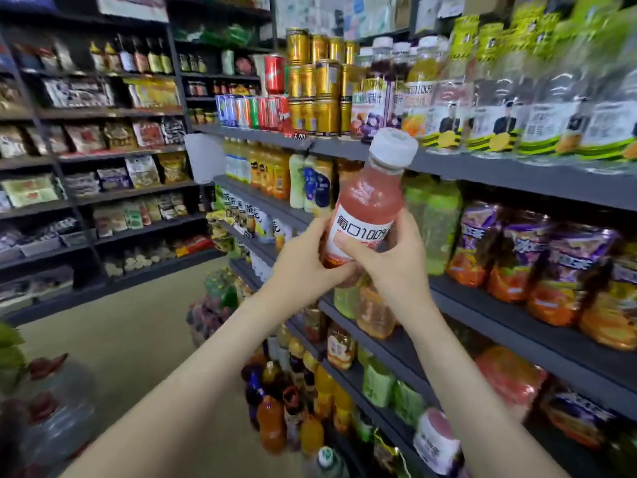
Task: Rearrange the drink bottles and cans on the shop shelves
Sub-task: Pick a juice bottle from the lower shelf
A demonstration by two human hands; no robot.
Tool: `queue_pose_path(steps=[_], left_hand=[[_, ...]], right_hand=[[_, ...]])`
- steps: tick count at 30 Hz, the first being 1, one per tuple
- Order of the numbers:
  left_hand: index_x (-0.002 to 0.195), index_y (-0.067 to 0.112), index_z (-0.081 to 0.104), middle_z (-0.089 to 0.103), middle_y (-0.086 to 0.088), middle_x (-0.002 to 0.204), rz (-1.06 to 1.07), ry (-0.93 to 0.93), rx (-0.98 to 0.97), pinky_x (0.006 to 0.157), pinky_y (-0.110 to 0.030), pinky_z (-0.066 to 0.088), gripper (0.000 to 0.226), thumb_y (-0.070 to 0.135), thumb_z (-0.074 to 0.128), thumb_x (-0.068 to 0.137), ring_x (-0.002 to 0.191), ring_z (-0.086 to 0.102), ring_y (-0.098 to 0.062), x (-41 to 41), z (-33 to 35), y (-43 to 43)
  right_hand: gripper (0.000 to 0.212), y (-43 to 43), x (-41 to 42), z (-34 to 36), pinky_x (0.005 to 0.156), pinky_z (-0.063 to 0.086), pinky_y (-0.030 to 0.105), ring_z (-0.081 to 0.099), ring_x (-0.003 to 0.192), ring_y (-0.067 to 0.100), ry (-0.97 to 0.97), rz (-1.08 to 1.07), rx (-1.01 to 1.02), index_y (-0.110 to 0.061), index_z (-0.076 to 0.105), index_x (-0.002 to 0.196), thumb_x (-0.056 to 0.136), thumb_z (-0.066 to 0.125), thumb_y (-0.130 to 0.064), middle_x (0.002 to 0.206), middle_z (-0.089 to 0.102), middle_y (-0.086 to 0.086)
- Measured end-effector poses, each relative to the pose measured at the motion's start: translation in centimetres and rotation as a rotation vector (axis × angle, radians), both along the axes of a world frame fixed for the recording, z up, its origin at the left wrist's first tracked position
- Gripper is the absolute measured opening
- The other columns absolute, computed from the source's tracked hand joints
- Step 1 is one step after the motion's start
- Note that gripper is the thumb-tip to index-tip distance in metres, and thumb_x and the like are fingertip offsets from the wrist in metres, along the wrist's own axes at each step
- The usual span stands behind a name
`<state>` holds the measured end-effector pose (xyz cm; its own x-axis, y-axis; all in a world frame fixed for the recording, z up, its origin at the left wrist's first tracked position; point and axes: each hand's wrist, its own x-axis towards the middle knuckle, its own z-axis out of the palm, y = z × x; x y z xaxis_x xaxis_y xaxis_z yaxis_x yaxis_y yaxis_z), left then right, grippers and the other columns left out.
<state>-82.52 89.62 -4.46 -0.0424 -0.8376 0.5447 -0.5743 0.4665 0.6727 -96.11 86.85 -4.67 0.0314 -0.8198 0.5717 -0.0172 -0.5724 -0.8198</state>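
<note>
A pink juice bottle (pixel 370 198) with a white cap and a white label is held up in front of the drink shelves, tilted slightly right. My left hand (pixel 303 260) grips its lower part from the left. My right hand (pixel 389 263) grips it from the right, thumb across the label. On the top shelf (pixel 379 151) behind stand gold cans (pixel 319 94), red and blue cans (pixel 255 112), and juice bottles (pixel 417 98) with the same kind of label.
Rows of drink bottles fill the dark shelves on the right, from top to floor level. Snack packets line the shelves on the left and back. Large clear water jugs (pixel 51 408) stand at the lower left. An open floor aisle (pixel 138 332) lies between.
</note>
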Motion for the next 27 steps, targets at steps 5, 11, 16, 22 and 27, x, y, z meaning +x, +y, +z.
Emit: queue_pose_path(steps=[5, 11, 16, 22, 27], left_hand=[[0.126, 0.055, 0.035, 0.057, 0.038, 0.106, -0.083, -0.023, -0.096, 0.084, -0.02, 0.052, 0.068, 0.029, 0.073, 0.077, 0.102, 0.058, 0.009, 6.5, 2.3, -8.3], [0.128, 0.047, 0.043, 0.058, 0.038, 0.099, -0.21, 0.065, -0.168, 0.081, -0.02, 0.052, 0.06, 0.03, 0.073, 0.079, 0.097, 0.058, 0.01, 8.0, 4.7, -17.6], [0.138, 0.036, 0.042, 0.057, 0.028, 0.105, -0.256, 0.089, -0.264, 0.077, -0.005, 0.046, 0.066, 0.031, 0.073, 0.079, 0.095, 0.055, 0.011, 8.4, 5.9, -24.0], [0.141, 0.029, 0.041, 0.062, 0.014, 0.124, -0.301, 0.114, -0.313, 0.093, -0.027, 0.051, 0.072, 0.035, 0.073, 0.077, 0.111, 0.058, -0.002, 8.6, 7.6, -29.5], [0.14, 0.034, 0.041, 0.063, 0.017, 0.12, -0.456, 0.14, -0.302, 0.089, -0.021, 0.051, 0.069, 0.039, 0.072, 0.078, 0.104, 0.059, 0.004, 6.5, 9.8, -31.7]], right_hand=[[0.074, -6.1, 6.2, 2.3, 0.09, 0.052, 0.028, 0.057, 0.113, 0.006, -0.05, -0.112, -0.072, -0.02, 0.046, 0.133, 0.068, 0.083, -0.023, 0.127, 0.055, 0.0], [0.073, -13.1, 8.3, 5.5, 0.08, 0.053, 0.025, 0.061, 0.107, 0.006, -0.043, -0.272, -0.075, -0.023, 0.043, 0.129, 0.068, 0.084, -0.021, 0.122, 0.061, -0.004], [0.061, -18.3, 9.3, 6.9, 0.088, 0.052, 0.024, 0.061, 0.106, 0.003, -0.009, -0.377, -0.145, -0.031, 0.051, 0.124, 0.072, 0.08, -0.016, 0.119, 0.064, -0.005], [0.056, -21.8, 10.7, 8.4, 0.078, 0.047, 0.009, 0.058, 0.099, -0.008, -0.017, -0.575, -0.246, -0.031, 0.051, 0.121, 0.073, 0.079, -0.019, 0.113, 0.058, -0.013], [0.062, -23.1, 9.8, 10.1, 0.087, 0.053, 0.027, 0.06, 0.106, 0.005, -0.008, -0.79, -0.336, -0.02, 0.051, 0.129, 0.074, 0.079, -0.027, 0.121, 0.06, -0.003]])
